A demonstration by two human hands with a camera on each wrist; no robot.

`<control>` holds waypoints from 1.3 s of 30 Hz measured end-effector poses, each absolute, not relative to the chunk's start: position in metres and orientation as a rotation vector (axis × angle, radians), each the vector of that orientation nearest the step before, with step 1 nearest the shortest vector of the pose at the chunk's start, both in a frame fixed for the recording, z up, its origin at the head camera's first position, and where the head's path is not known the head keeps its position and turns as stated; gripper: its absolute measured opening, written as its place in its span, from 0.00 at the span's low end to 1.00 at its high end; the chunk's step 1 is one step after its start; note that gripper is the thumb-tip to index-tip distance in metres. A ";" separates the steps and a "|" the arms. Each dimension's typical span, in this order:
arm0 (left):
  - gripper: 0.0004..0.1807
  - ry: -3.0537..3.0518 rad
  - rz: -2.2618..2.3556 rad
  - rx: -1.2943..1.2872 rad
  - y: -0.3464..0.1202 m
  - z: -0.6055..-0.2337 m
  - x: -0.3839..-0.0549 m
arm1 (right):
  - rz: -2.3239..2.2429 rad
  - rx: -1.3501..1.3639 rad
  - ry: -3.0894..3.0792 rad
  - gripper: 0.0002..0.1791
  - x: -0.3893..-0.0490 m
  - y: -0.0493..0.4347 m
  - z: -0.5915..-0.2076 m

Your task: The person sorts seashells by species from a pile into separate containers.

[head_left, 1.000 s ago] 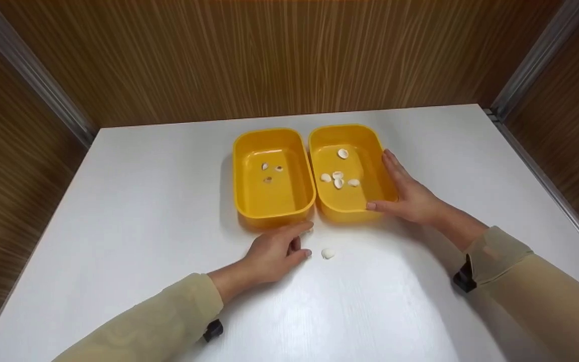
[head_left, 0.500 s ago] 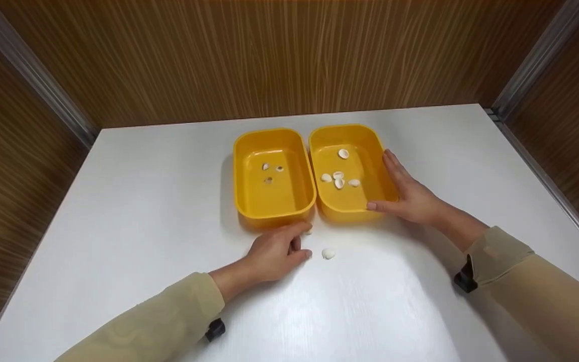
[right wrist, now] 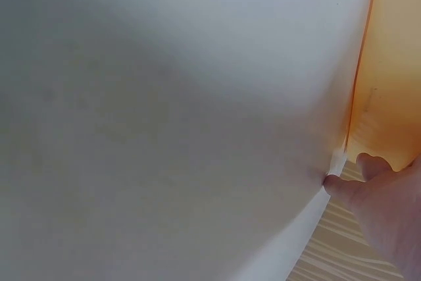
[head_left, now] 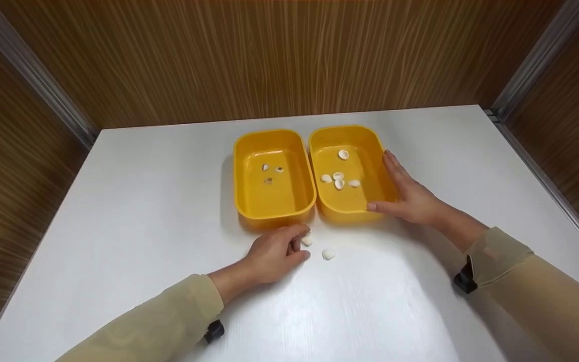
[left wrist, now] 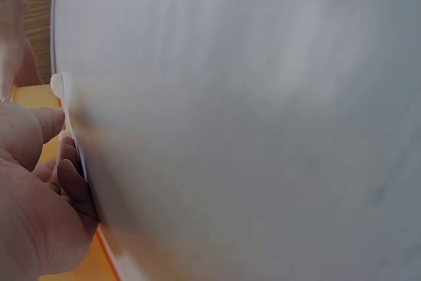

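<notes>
In the head view my left hand (head_left: 271, 255) rests on the table just before the left yellow container. Its index fingertip is at a small white seashell (head_left: 307, 241); the thumb stays apart from it. A second white seashell (head_left: 328, 254) lies to the right of the thumb. My right hand (head_left: 414, 200) lies against the near right corner of the right yellow container (head_left: 352, 217), fingers straight along the side, thumb at the front rim. White shells (head_left: 339, 184) lie inside it. The left yellow container (head_left: 274, 219) holds smaller, darker shells (head_left: 268, 181).
Both containers stand side by side on a white table (head_left: 158, 191). Wood-grain panels (head_left: 289, 60) rise behind and at both sides, with metal rails at the corners.
The seashell at my left index finger has slid slightly toward me and shows more from beneath the fingertip. The right hand and both containers keep their places.
</notes>
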State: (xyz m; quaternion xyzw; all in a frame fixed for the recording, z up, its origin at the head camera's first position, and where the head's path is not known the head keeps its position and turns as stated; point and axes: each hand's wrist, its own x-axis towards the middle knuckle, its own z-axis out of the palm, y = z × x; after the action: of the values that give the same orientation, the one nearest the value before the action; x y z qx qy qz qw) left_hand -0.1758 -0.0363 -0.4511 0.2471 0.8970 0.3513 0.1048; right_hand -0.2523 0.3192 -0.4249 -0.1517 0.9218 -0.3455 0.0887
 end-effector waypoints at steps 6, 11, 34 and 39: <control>0.16 2.655 1.046 0.785 -0.036 -0.452 -0.176 | -1.046 -0.501 2.747 0.69 -0.252 0.320 -0.427; 0.13 2.654 1.070 0.798 -0.037 -0.453 -0.176 | -1.066 -0.495 2.735 0.69 -0.252 0.319 -0.427; 0.08 2.674 1.060 0.821 -0.036 -0.455 -0.178 | -1.045 -0.487 2.743 0.69 -0.251 0.320 -0.425; 0.08 2.669 1.043 0.793 -0.036 -0.453 -0.177 | -1.021 -0.504 2.757 0.69 -0.252 0.319 -0.425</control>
State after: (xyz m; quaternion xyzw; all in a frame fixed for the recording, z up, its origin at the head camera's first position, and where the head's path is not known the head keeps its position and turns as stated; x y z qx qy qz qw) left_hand -0.1772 -0.0362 -0.4529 0.2659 0.8945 0.3496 0.0839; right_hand -0.2519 0.3192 -0.4248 -0.1684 0.9213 -0.3413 0.0794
